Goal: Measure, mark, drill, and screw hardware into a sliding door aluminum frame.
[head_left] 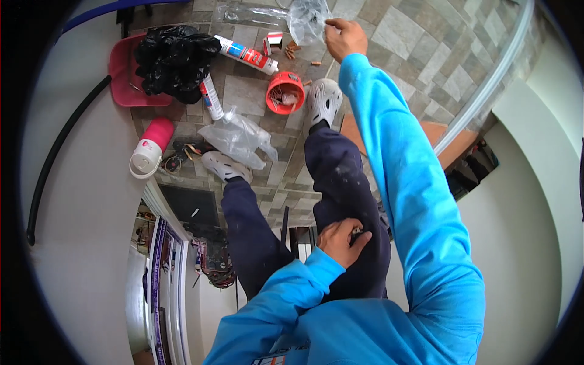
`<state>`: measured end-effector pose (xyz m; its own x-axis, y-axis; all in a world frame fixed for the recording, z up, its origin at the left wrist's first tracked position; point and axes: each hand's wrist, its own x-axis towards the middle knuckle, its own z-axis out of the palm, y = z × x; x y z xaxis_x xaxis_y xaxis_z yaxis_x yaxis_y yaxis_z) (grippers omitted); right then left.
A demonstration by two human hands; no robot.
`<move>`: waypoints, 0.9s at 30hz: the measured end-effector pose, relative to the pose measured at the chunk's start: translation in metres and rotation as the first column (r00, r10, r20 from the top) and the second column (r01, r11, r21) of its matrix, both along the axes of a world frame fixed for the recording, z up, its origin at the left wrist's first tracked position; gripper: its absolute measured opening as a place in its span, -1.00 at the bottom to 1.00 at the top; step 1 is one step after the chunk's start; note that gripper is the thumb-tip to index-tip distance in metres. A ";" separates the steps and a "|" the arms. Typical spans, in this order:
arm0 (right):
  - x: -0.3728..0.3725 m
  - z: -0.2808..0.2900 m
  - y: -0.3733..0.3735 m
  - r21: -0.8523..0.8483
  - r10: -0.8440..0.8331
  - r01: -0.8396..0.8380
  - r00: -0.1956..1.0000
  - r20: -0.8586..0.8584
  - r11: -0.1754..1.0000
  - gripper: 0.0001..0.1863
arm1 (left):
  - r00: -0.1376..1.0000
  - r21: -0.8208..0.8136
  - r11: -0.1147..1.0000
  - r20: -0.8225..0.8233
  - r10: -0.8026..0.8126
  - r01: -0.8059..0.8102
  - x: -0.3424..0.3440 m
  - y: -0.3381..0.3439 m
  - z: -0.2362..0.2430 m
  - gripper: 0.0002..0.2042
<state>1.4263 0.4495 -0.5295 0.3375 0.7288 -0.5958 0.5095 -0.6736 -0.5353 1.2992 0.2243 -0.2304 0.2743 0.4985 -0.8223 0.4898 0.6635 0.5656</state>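
High in the view, my right hand (345, 38) has its fingers closed on a clear plastic bag (305, 18), beside a long clear plastic strip (251, 15). My left hand (345, 242) rests against my right thigh, curled around a small dark object that I cannot make out. Below the bag lie a small red-and-white box (272, 41) and several small brown pieces (291, 52) on the tiles. A red tub (284, 91) with small items inside stands beside my right shoe (323, 102).
Two sealant cartridges (243, 53) lie by black plastic bags (167, 61) in a pink basin (121, 79). A pink-and-white jug (150, 149), tools (180, 153) and a crumpled bag (234, 137) are near my left shoe. A white strip (486, 73) runs along the right, and a black hose (64, 140) along the left.
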 end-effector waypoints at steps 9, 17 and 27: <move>-0.003 -0.017 -0.036 -0.038 0.403 -0.404 0.895 0.189 0.914 -0.58 | 0.999 -0.203 0.978 0.004 0.049 -0.047 -0.003 0.033 -0.002 -0.70; 0.090 0.094 -0.143 -0.428 0.194 -0.215 0.977 -0.093 0.878 -0.58 | 0.967 -0.231 0.947 -0.070 -0.246 0.224 -0.019 0.044 0.004 -0.59; 0.187 0.262 -0.228 -0.500 -0.277 0.226 0.960 -0.030 0.836 -0.62 | 0.805 0.134 0.908 -0.526 -0.274 0.396 -0.145 0.091 0.083 -0.74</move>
